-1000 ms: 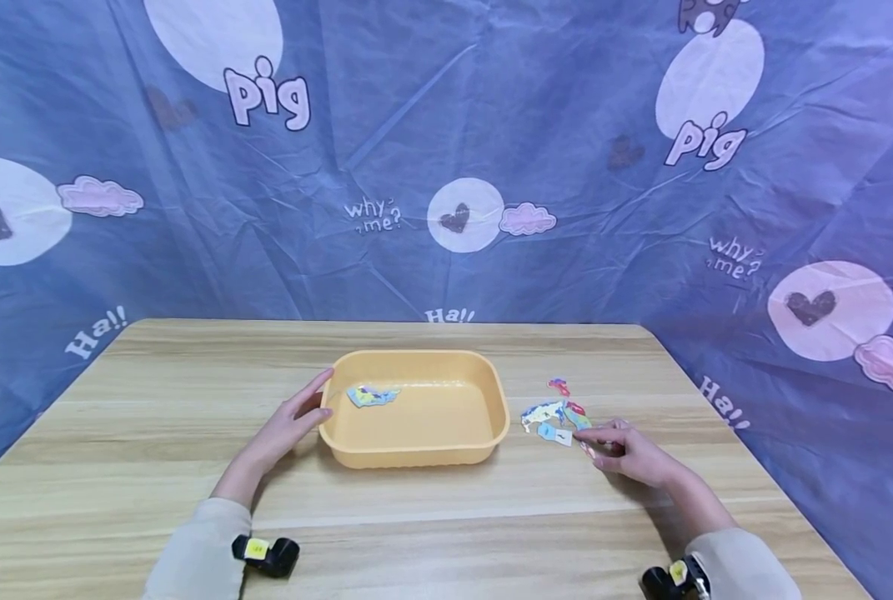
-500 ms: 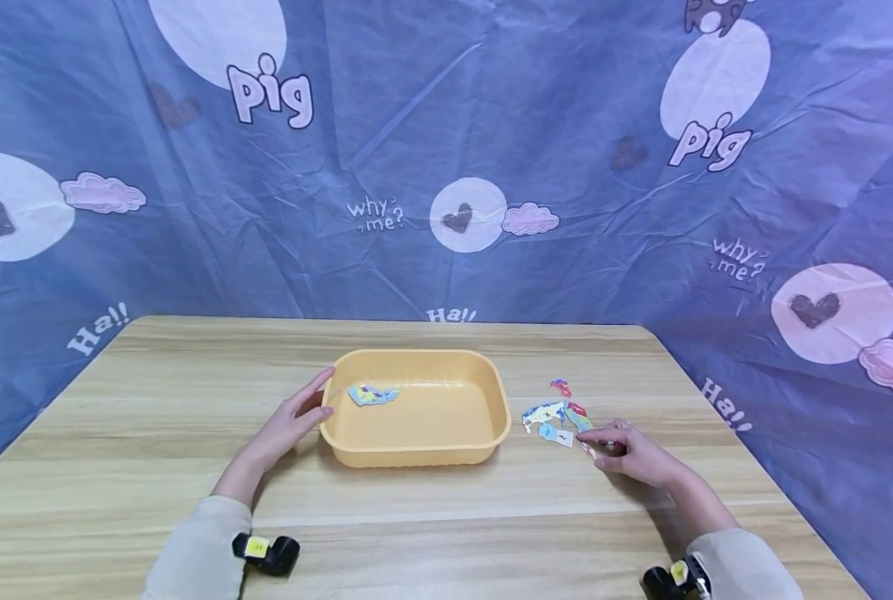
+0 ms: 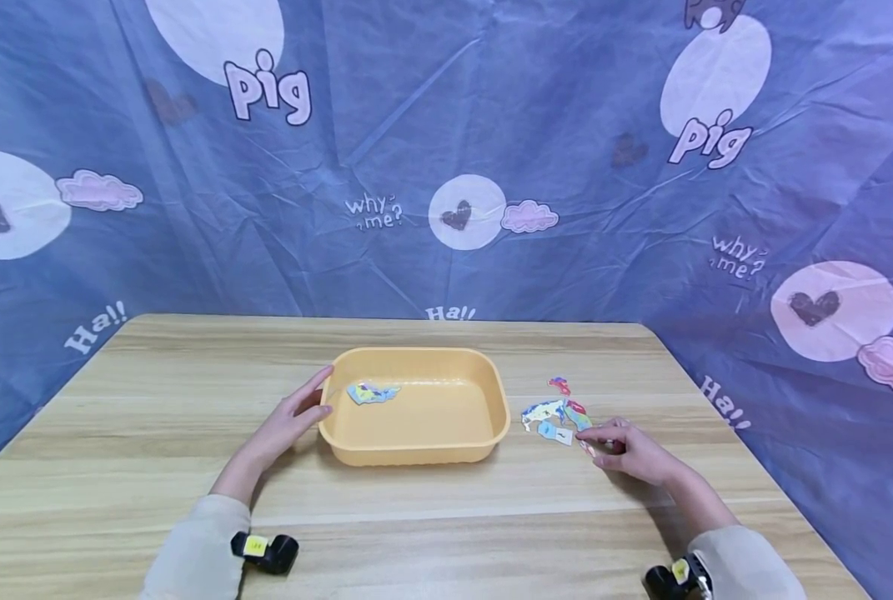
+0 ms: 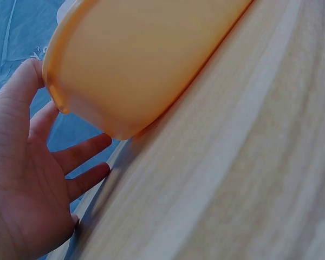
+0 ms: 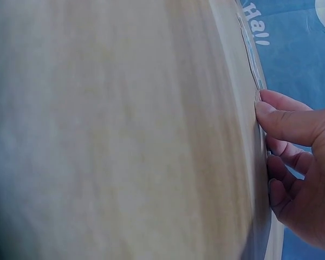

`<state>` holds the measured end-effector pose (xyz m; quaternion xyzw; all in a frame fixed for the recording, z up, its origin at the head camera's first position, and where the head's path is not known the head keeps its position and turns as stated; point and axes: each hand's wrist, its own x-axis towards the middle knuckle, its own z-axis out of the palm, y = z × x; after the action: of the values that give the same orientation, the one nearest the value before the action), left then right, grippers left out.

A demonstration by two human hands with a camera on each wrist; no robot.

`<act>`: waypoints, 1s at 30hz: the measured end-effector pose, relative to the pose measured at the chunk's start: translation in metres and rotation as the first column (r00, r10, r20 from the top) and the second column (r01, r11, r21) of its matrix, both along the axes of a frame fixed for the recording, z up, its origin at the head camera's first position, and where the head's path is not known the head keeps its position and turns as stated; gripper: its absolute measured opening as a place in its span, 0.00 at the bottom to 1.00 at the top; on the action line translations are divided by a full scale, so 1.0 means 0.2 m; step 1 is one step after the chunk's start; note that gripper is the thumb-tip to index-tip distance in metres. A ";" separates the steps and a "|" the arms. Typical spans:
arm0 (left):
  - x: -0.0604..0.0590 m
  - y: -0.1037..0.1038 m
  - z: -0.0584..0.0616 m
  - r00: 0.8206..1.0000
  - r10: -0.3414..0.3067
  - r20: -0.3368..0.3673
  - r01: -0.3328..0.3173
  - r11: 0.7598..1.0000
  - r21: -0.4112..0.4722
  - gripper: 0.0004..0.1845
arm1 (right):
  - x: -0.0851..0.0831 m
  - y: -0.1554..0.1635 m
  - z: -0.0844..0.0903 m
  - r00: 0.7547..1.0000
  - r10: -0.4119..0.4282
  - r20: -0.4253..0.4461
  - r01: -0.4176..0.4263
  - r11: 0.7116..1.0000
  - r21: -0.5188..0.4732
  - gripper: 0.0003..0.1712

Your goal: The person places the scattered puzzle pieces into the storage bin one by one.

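My left hand [image 3: 284, 429] is at the left side of a yellow plastic tray [image 3: 416, 457], thumb at the rim and the other fingers stretched along the outer wall. In the left wrist view the fingers [image 4: 89, 151] are spread and fairly straight beside the tray. At the right, the thumb and index finger of my right hand [image 3: 634, 454] pinch a small pink-and-white flat cut-out piece [image 3: 588, 450] at the table surface. Its other fingers are curled below. Beside it lie a blue-and-white piece [image 3: 554, 433], a white-and-blue piece [image 3: 542, 413] and a green-and-red piece [image 3: 577, 415].
Inside the tray, near its left end, lies a blue-and-yellow flat piece [image 3: 373, 393]. A red-and-purple piece [image 3: 559, 385] lies behind the group at right. The wooden table [image 3: 416, 542] backs onto a blue printed cloth [image 3: 386, 275], which also hangs along the right side.
The view shifts very slightly. Both hands, the tray and the pieces keep practically the same places.
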<state>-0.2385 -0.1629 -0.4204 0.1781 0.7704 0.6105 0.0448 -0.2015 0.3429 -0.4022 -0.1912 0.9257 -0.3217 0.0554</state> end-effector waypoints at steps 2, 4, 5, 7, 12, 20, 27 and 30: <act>0.00 0.00 0.00 1.000 -0.002 0.000 0.002 1.000 0.000 0.31 | 0.00 0.00 0.00 1.000 -0.005 0.011 0.005 1.000 0.011 0.20; 0.00 0.00 0.00 1.000 -0.003 0.001 0.003 1.000 0.001 0.31 | 0.00 0.00 0.00 1.000 -0.010 0.015 0.009 1.000 0.020 0.20; 0.00 0.00 0.00 1.000 -0.003 0.001 0.003 1.000 0.001 0.31 | 0.00 0.00 0.00 1.000 -0.010 0.018 0.009 1.000 0.023 0.20; 0.00 0.00 0.00 1.000 -0.002 0.001 0.002 1.000 -0.001 0.31 | 0.00 0.00 0.00 1.000 -0.013 0.019 0.013 1.000 0.026 0.20; 0.00 0.00 0.00 1.000 0.001 0.001 -0.001 1.000 -0.002 0.31 | 0.00 0.00 0.01 1.000 -0.014 0.015 0.014 0.999 0.038 0.19; 0.00 0.00 0.00 1.000 -0.004 -0.002 0.004 1.000 -0.001 0.32 | 0.00 0.00 0.01 1.000 0.025 -0.012 -0.024 0.998 0.050 0.19; 0.00 0.00 0.00 1.000 -0.004 -0.001 0.004 1.000 -0.006 0.32 | 0.00 0.00 0.01 0.999 0.046 -0.010 -0.045 0.999 0.011 0.19; 0.00 0.00 0.00 1.000 -0.008 -0.001 0.008 1.000 -0.002 0.32 | 0.00 0.00 0.01 0.998 0.062 -0.014 -0.062 0.998 0.005 0.19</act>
<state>-0.2385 -0.1634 -0.4200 0.1813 0.7703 0.6095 0.0471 -0.2021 0.3436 -0.3997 -0.2218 0.9205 -0.3162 0.0592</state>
